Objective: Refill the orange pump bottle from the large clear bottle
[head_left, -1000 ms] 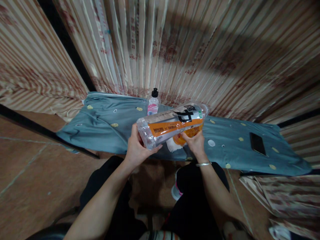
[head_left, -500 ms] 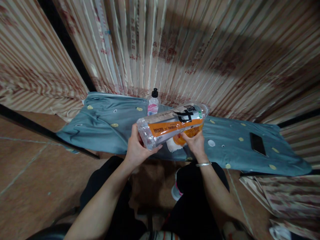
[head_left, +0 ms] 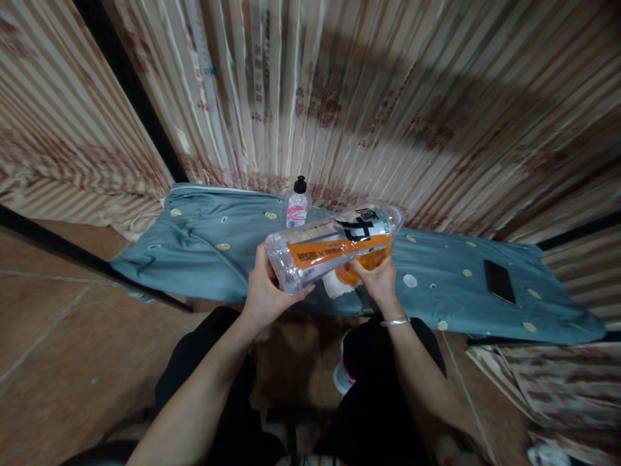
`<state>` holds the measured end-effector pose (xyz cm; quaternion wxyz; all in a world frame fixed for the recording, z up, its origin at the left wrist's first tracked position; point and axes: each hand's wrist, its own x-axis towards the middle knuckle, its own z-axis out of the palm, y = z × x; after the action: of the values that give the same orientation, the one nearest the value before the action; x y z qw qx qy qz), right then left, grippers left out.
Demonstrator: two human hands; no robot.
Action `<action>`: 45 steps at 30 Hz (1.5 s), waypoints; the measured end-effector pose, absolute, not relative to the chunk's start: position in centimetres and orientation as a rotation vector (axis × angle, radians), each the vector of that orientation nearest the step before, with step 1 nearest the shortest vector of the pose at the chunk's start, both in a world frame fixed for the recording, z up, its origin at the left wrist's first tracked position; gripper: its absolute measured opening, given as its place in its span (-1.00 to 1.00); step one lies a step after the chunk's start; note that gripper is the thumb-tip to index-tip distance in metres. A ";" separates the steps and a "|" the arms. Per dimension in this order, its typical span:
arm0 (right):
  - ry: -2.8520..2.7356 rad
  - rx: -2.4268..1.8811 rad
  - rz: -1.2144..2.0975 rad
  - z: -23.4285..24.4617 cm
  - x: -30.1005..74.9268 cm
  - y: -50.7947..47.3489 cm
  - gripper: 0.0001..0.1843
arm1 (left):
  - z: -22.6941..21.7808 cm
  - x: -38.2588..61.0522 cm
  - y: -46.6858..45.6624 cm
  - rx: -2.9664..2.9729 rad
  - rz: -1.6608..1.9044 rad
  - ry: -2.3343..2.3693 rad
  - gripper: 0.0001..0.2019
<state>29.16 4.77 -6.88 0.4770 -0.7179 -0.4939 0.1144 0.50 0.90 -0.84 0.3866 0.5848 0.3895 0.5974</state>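
A large clear plastic bottle (head_left: 323, 249) with an orange and silver label lies tilted across the space before me, its right end higher. My left hand (head_left: 272, 288) wraps around its lower left end. Beneath the right half of the bottle, my right hand (head_left: 381, 281) is closed on an orange see-through container (head_left: 348, 274), partly covered by the fingers and the bottle. Whether that hand also touches the bottle I cannot tell. A white tissue (head_left: 337, 286) lies just below the orange container. Behind the bottle stands a clear pump bottle (head_left: 297, 207) with a black top and pink label.
The narrow table under a blue-green cloth (head_left: 204, 259) holds a dark phone (head_left: 499, 281) at the right and a small white disc (head_left: 410, 281). A striped curtain (head_left: 272, 97) hangs close behind it. Black poles (head_left: 126, 90) rise at the left.
The large bottle has rolled slightly in my hands, so its label faces a little differently. Both hands keep their holds, and the view has shifted slightly.
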 end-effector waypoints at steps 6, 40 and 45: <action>-1.226 -1.755 0.269 -6.9 29.3 4.8 0.00 | -0.4 0.6 0.8 1.499 1.553 0.989 -0.21; -1.225 -1.773 0.274 -7.0 29.4 4.8 0.04 | -0.7 0.5 1.0 1.577 1.550 1.024 -0.15; -1.232 -1.767 0.282 -6.6 29.2 4.7 0.04 | -0.5 0.5 0.9 1.542 1.535 1.022 -0.15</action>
<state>29.23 4.73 -6.62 0.4659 -0.7196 -0.5020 0.1147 0.48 0.87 -0.50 0.3605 0.5984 0.3964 0.5957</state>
